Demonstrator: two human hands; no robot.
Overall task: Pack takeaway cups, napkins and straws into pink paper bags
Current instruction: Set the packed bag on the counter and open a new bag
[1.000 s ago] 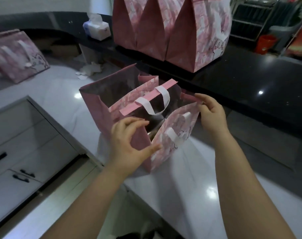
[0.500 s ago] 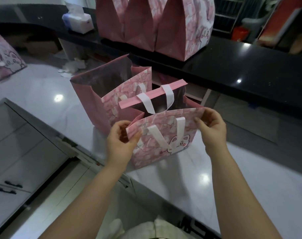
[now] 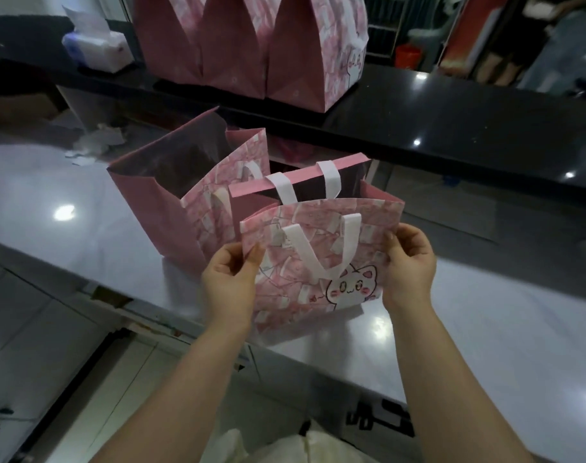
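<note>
The fingers (image 3: 254, 257) of the left hand (image 3: 230, 285) are clamped on the left edge of a small pink paper bag with a white cartoon cat (image 3: 318, 262). The thumb lies on the printed front panel and the other fingers are hidden behind it. The right hand (image 3: 409, 265) pinches the right edge of the same bag in the same way, with the thumb in front. The bag stands upright between both hands on the glossy white bench (image 3: 84, 228), near its front edge. Its mouth is open and a flat white handle (image 3: 318, 259) hangs down over the front panel. The inside is dark, so I cannot tell what it holds.

Just behind it, to the left, stands a larger open pink paper bag (image 3: 164, 208). Its inside is also too dark to see. Further back, on a black counter (image 3: 452, 121), a row of big pink paper bags (image 3: 251, 45) stands near a white tissue box (image 3: 98, 48).

The cat has pink cheeks, and the small pink marks beside it cannot be read. Black characters (image 3: 378, 419) on the bench front are partly cut off and unreadable.
</note>
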